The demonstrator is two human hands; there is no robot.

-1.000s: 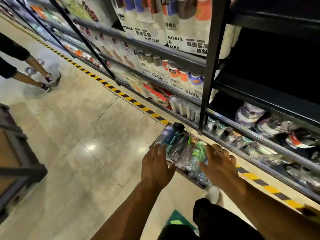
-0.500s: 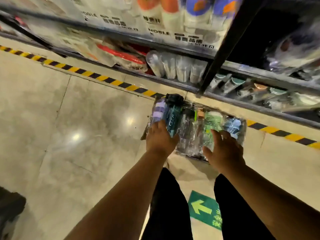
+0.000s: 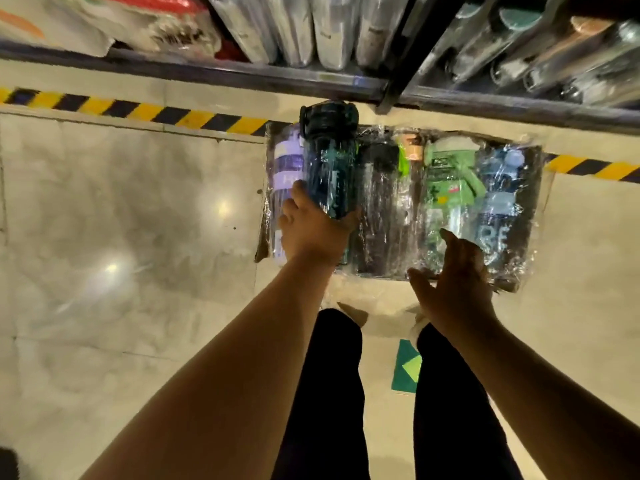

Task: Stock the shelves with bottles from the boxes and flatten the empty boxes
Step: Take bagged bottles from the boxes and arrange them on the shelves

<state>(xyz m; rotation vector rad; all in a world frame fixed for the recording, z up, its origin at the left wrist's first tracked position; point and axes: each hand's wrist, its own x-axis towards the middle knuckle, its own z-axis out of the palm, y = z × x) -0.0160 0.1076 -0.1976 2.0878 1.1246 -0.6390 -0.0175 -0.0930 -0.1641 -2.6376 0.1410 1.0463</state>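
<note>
While the left hand (image 3: 311, 233) clamps only the near end of the teal bottle (image 3: 329, 168) and the right hand (image 3: 453, 282) hangs spread and empty, the slick wrap (image 3: 341, 199) may let it slip.

view: head-worn, wide-angle | facing: steeply down, slightly forward | range: near, from standing height over floor (image 3: 121, 220) | frame top: bottom shelf (image 3: 242, 76) | views: one

Shop aisle: metal shelves (image 3: 207, 69) of wrapped goods (image 3: 332, 29), hazard-striped floor tape (image 3: 138, 112), green arrow sticker (image 3: 407, 372).
</note>
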